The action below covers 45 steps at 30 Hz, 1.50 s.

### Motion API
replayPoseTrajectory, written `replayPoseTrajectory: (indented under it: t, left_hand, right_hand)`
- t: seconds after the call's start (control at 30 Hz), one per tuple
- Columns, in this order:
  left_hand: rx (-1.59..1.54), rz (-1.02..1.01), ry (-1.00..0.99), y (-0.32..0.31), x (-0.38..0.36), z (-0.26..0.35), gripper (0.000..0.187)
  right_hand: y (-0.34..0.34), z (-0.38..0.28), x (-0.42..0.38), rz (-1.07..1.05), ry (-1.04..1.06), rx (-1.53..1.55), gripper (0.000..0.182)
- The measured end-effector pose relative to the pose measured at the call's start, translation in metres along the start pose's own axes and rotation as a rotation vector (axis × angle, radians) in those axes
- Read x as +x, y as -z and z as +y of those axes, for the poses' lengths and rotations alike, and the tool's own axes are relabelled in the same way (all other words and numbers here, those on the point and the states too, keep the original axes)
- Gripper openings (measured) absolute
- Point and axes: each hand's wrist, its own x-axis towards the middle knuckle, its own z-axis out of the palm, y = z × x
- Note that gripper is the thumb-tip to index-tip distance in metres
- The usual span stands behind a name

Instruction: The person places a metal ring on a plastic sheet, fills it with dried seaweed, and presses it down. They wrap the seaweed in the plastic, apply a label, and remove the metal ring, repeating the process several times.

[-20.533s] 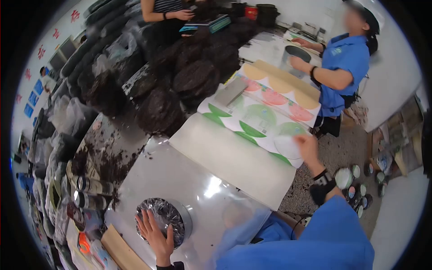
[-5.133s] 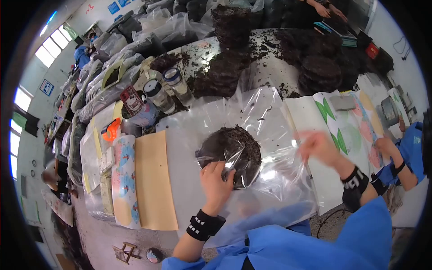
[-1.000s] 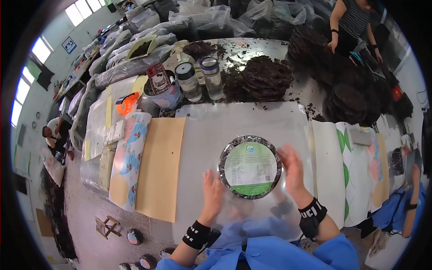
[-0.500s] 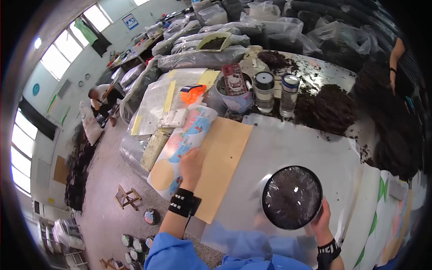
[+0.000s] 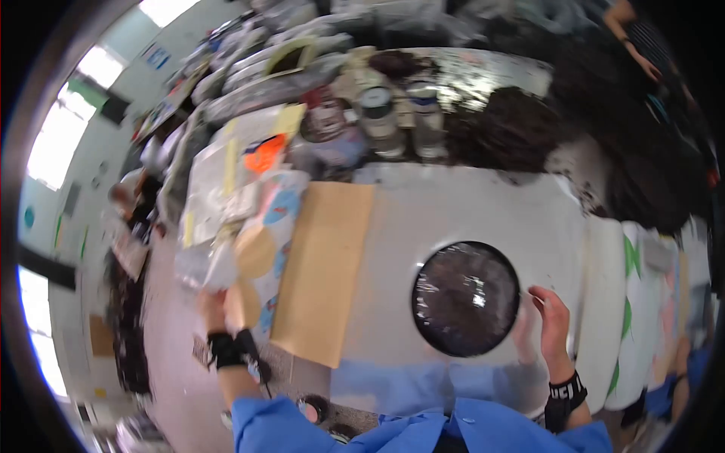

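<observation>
A round black tub, its dark contents under shiny clear film, sits on the clear-covered table. Just right of its rim is my right hand, fingers apart and clear of the tub. My left hand is at the left table edge, smeared by motion. A whitish clear plastic piece rises right at its fingertips; whether the hand grips it I cannot tell. Beside this hand lies a printed sheet with blue and peach patterns. Brown cardboard lies between it and the tub.
Two lidded bottles and a patterned bucket stand behind the tub. Dark loose material heaps at the back right. An orange tape dispenser rests on papers. Another person's arm shows at the upper right; someone sits far left.
My view has swung, shifting the scene. My left hand has moved off the printed sheet to the table's left edge. My right hand has come away from the tub's rim.
</observation>
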Motion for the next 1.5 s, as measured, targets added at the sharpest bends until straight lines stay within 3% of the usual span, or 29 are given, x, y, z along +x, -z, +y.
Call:
replayPoseTrajectory:
  t: [0.03, 0.07, 0.1, 0.13, 0.17, 0.2, 0.23, 0.27, 0.33, 0.43, 0.57, 0.63, 0.7, 0.77, 0.83, 0.87, 0.93, 0.97, 1.03, 1.07, 1.13, 1.17, 1.23, 1.37, 1.43, 1.47, 1.5]
  left_hand:
    - [0.7, -0.019, -0.589, 0.064, 0.016, -0.021, 0.012]
    - [0.284, 0.387, -0.715, -0.024, -0.048, 0.01, 0.022]
    - [0.447, 0.318, -0.829, -0.13, -0.155, 0.045, 0.035]
    - [0.991, 0.217, -0.915, -0.12, -0.181, 0.019, 0.038]
    - [1.244, 0.019, -1.17, -0.121, -0.209, -0.036, 0.038]
    - [0.761, -0.341, -0.939, -0.16, -0.253, -0.063, 0.04]
    - [0.95, -0.688, -1.17, -0.239, -0.319, -0.017, 0.037]
    - [0.691, -0.941, -1.085, -0.255, -0.339, -0.039, 0.037]
    - [0.745, -1.02, -0.951, -0.288, -0.373, -0.042, 0.043]
    - [0.754, -1.035, -1.003, -0.305, -0.384, -0.049, 0.041]
    - [0.926, -1.087, -0.956, -0.313, -0.387, -0.052, 0.043]
    - [1.04, -1.154, -0.973, -0.318, -0.388, -0.043, 0.049]
    - [1.093, -1.187, -0.961, -0.329, -0.391, -0.017, 0.048]
    - [1.139, -1.231, -0.95, -0.328, -0.387, -0.013, 0.046]
    - [0.918, -0.952, -0.737, -0.317, -0.37, -0.023, 0.033]
    - [0.884, -0.82, -0.788, -0.323, -0.362, -0.017, 0.019]
    - [1.03, -0.77, -0.575, -0.327, -0.344, -0.007, 0.017]
    - [1.028, -0.758, -0.552, -0.335, -0.335, -0.009, 0.017]
    - [1.221, -1.037, -0.396, -0.352, -0.314, -0.018, 0.017]
    - [1.214, -1.041, -0.39, -0.356, -0.301, -0.029, 0.017]
    - [1.261, -1.158, -0.748, -0.358, -0.285, -0.048, 0.017]
    - [1.263, -1.158, -0.746, -0.36, -0.291, -0.044, 0.017]
    - [1.415, -1.094, -0.932, -0.366, -0.311, -0.026, 0.015]
    - [1.402, -0.991, -1.063, -0.367, -0.366, 0.005, 0.011]
    - [1.46, -0.896, -1.403, -0.372, -0.397, 0.008, 0.035]
    - [1.24, -0.883, -1.499, -0.374, -0.415, 0.012, 0.041]
    - [1.239, -0.886, -1.438, -0.377, -0.435, 0.017, 0.046]
  right_hand:
    - [0.004, -0.001, -0.004, 0.045, -0.03, 0.06, 0.043]
    - [0.003, 0.0, -0.006, 0.078, -0.056, 0.121, 0.036]
    - [0.002, 0.002, -0.008, 0.114, -0.11, 0.231, 0.033]
    - [0.004, 0.011, -0.007, 0.12, -0.125, 0.193, 0.031]
    - [-0.003, 0.006, -0.007, 0.109, -0.15, 0.256, 0.03]
    - [-0.011, 0.0, -0.007, 0.09, -0.173, 0.32, 0.03]
    - [-0.012, -0.005, -0.008, 0.091, -0.169, 0.31, 0.03]
    - [-0.014, -0.009, -0.009, 0.042, -0.158, 0.252, 0.029]
    - [-0.011, -0.015, -0.013, 0.006, -0.141, 0.202, 0.029]
    - [0.0, -0.012, -0.021, 0.021, -0.012, 0.044, 0.027]
    - [0.006, 0.006, -0.024, 0.069, -0.029, 0.079, 0.025]
    - [0.002, -0.006, -0.024, 0.088, 0.06, -0.2, 0.023]
    - [-0.017, -0.036, -0.012, 0.069, 0.407, -0.463, 0.023]
    - [-0.056, -0.055, 0.009, -0.184, 0.733, -0.518, 0.03]
    - [-0.108, -0.07, 0.03, -0.338, 0.794, -0.701, 0.055]
    - [-0.109, -0.066, 0.031, -0.33, 0.79, -0.696, 0.055]
    - [-0.115, -0.054, 0.036, -0.422, 0.697, -0.928, 0.075]
    - [-0.116, -0.047, 0.037, -0.484, 0.657, -0.962, 0.078]
    - [-0.118, -0.049, 0.034, -0.511, 0.636, -0.985, 0.078]
    - [-0.119, -0.052, 0.039, -0.495, 0.652, -1.015, 0.078]
    - [-0.118, -0.048, 0.038, -0.502, 0.662, -1.065, 0.077]
    - [-0.119, -0.042, 0.035, -0.477, 0.664, -1.068, 0.077]
    - [-0.117, -0.04, 0.034, -0.456, 0.685, -1.062, 0.076]
    - [-0.12, -0.042, 0.026, -0.391, 0.746, -1.106, 0.07]
    - [-0.12, -0.022, 0.04, -0.395, 0.797, -1.045, 0.067]
    - [-0.12, -0.014, 0.043, -0.387, 0.799, -0.973, 0.065]
    - [-0.119, -0.016, 0.046, -0.307, 0.964, -1.064, 0.06]
